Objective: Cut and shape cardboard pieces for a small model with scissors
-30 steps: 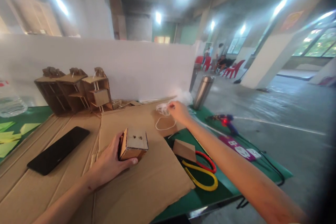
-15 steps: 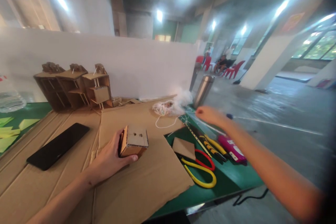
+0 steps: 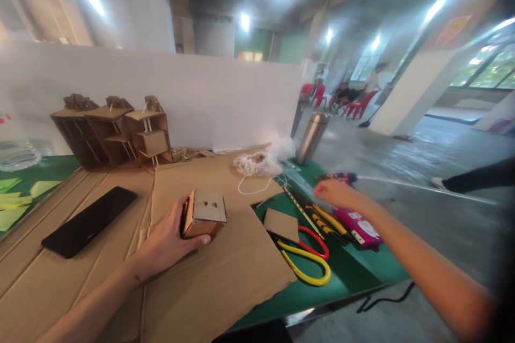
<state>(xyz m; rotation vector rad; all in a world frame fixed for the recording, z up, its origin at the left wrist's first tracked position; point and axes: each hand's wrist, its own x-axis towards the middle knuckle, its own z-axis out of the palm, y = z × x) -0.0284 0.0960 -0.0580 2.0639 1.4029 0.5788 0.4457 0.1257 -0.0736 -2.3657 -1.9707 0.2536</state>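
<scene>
My left hand (image 3: 173, 244) is wrapped round a small cardboard box (image 3: 209, 206) with two dark holes in its top face. The box rests on a large flat cardboard sheet (image 3: 245, 278). My right hand (image 3: 338, 193) is out over the right side of the table, slightly blurred, with its fingers curled in. Whatever it may hold is hidden. Just behind it lies a dark, bluish tool (image 3: 349, 177), too unclear to name. Close below the hand are a purple power strip (image 3: 358, 228) and tools with yellow-and-black handles (image 3: 328, 220).
Red-and-yellow-handled scissors (image 3: 309, 278) lie beside a cardboard square (image 3: 280, 225). A steel flask (image 3: 313, 139) stands behind, near white string (image 3: 255, 163). Leftward are a black phone (image 3: 90, 221), cardboard models (image 3: 116, 134), green notes (image 3: 14, 203) and a plastic bottle (image 3: 16, 144).
My right hand has moved right and slightly down, away from the flask toward the power strip. The dark tool behind it shows more. My left hand still holds the box.
</scene>
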